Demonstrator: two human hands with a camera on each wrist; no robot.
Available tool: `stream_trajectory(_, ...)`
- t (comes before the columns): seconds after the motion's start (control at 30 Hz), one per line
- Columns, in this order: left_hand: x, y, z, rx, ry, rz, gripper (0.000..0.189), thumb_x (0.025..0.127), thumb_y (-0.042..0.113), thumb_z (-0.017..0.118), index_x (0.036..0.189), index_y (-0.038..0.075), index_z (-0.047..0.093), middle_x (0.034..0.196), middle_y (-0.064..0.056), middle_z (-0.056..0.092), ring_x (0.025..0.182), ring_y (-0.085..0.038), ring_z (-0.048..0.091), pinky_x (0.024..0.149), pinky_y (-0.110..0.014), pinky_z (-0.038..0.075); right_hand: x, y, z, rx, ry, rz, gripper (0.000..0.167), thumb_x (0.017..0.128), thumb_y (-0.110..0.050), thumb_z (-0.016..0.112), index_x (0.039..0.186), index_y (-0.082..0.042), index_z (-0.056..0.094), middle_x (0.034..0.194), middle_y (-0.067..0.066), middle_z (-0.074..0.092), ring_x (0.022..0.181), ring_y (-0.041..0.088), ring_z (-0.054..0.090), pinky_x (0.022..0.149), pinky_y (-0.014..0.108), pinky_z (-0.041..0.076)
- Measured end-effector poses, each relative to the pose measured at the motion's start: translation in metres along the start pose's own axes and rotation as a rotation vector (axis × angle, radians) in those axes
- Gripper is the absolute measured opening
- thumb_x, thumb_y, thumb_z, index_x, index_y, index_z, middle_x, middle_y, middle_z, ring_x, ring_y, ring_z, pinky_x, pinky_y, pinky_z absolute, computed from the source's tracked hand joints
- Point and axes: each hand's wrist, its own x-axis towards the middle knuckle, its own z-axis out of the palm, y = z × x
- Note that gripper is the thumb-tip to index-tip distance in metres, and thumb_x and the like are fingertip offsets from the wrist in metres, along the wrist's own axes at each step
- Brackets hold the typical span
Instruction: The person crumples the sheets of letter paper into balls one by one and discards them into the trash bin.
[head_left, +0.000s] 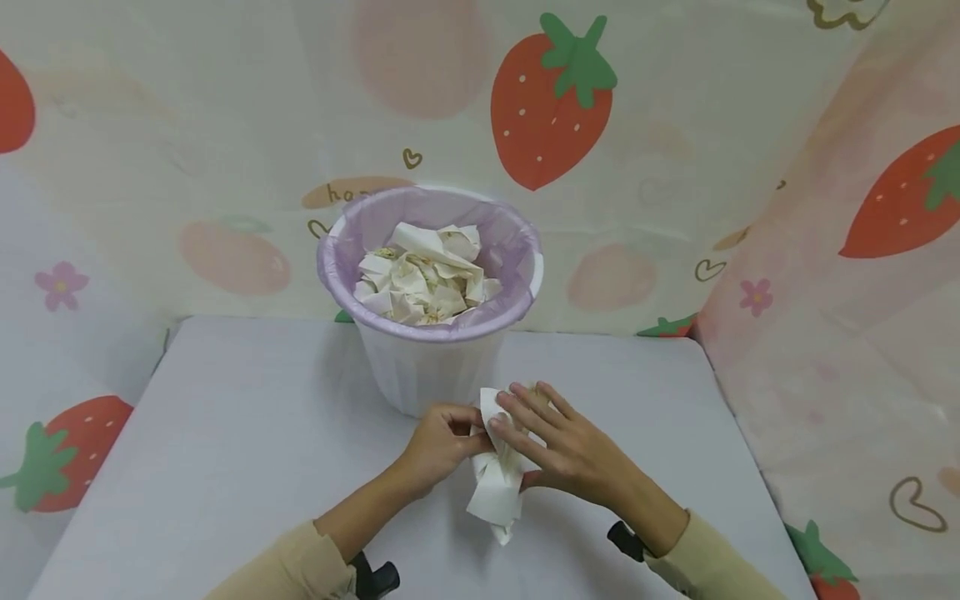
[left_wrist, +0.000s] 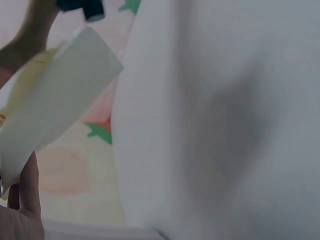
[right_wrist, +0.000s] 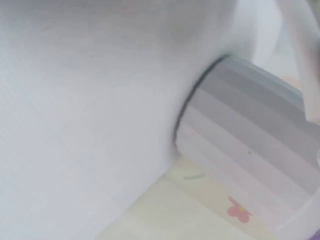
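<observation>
My left hand [head_left: 442, 446] pinches a folded, crumpled sheet of white paper [head_left: 497, 492] between thumb and fingers, above the table. My right hand [head_left: 573, 446] lies against the paper's right side, its fingers spread and fairly straight, the thumb lower down. In the left wrist view, the paper [left_wrist: 65, 92] shows a broad white face with a yellowish part behind it, and fingers of my left hand [left_wrist: 22, 210] are at its lower end. Just behind both hands stands a white bin [head_left: 427, 375]. The right wrist view shows the bin's ribbed side [right_wrist: 250, 135], but not my right fingers.
A pale purple liner [head_left: 517, 250] covers the bin's rim. Inside lies a heap of crumpled white paper [head_left: 423, 271]. The bin stands on a white table [head_left: 247, 433], near its back edge. Cloth with strawberry prints [head_left: 675, 167] hangs behind and beside the table.
</observation>
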Motion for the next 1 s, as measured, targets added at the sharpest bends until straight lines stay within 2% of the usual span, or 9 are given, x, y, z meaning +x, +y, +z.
stream_trajectory(0.13,0.0,0.001,-0.001,-0.012,0.035,0.002,0.014,0.079,-0.004,0.075,0.093,-0.005,0.076,0.09,-0.005,0.074,0.078,-0.013,0.063,0.066,-0.023,0.053,0.002,-0.002,0.0,-0.02,0.046,-0.03,0.103,0.06,-0.046,0.089,0.144,0.0,0.049,0.152,0.019,0.043,0.136,0.034,0.047,0.111,0.051,0.037)
stream_trajectory(0.37,-0.001,0.002,-0.004,-0.013,0.006,0.046,0.014,0.078,-0.007,0.074,0.092,-0.005,0.076,0.09,-0.013,0.074,0.077,-0.014,0.064,0.067,-0.024,0.054,0.004,-0.006,0.003,-0.044,0.035,-0.021,0.1,0.061,-0.047,0.087,0.143,-0.001,0.051,0.152,0.017,0.044,0.135,0.03,0.048,0.111,0.054,0.036)
stream_trajectory(0.53,-0.001,0.003,-0.004,-0.005,0.022,0.025,0.018,0.078,-0.006,0.075,0.096,-0.005,0.076,0.089,-0.012,0.074,0.077,-0.015,0.064,0.067,-0.024,0.055,0.007,-0.008,0.003,-0.045,0.039,-0.019,0.101,0.06,-0.045,0.089,0.141,0.001,0.051,0.15,0.018,0.046,0.134,0.028,0.05,0.111,0.052,0.038)
stream_trajectory(0.77,-0.003,0.002,-0.006,-0.027,0.052,0.031,0.02,0.078,-0.006,0.075,0.097,-0.01,0.074,0.082,-0.009,0.072,0.073,-0.013,0.063,0.066,-0.023,0.054,0.012,-0.012,0.006,-0.03,0.069,-0.032,0.099,0.058,-0.039,0.093,0.139,0.001,0.053,0.145,0.018,0.051,0.13,0.028,0.054,0.11,0.05,0.04)
stream_trajectory(0.87,-0.005,0.001,-0.007,-0.053,0.067,-0.003,0.019,0.079,-0.005,0.076,0.096,-0.011,0.073,0.081,-0.006,0.071,0.073,-0.012,0.064,0.065,-0.023,0.054,0.014,-0.013,0.007,-0.037,0.076,-0.02,0.095,0.06,-0.039,0.092,0.139,0.0,0.054,0.144,0.017,0.052,0.128,0.028,0.055,0.109,0.048,0.042)
stream_trajectory(1.0,-0.005,0.002,-0.009,-0.165,0.043,-0.08,0.015,0.083,-0.006,0.072,0.094,-0.01,0.062,0.081,-0.005,0.068,0.075,-0.013,0.067,0.065,-0.024,0.057,0.013,-0.014,0.009,-0.002,0.087,0.008,0.091,0.063,-0.033,0.093,0.137,0.001,0.055,0.143,0.017,0.053,0.126,0.03,0.057,0.105,0.042,0.047)
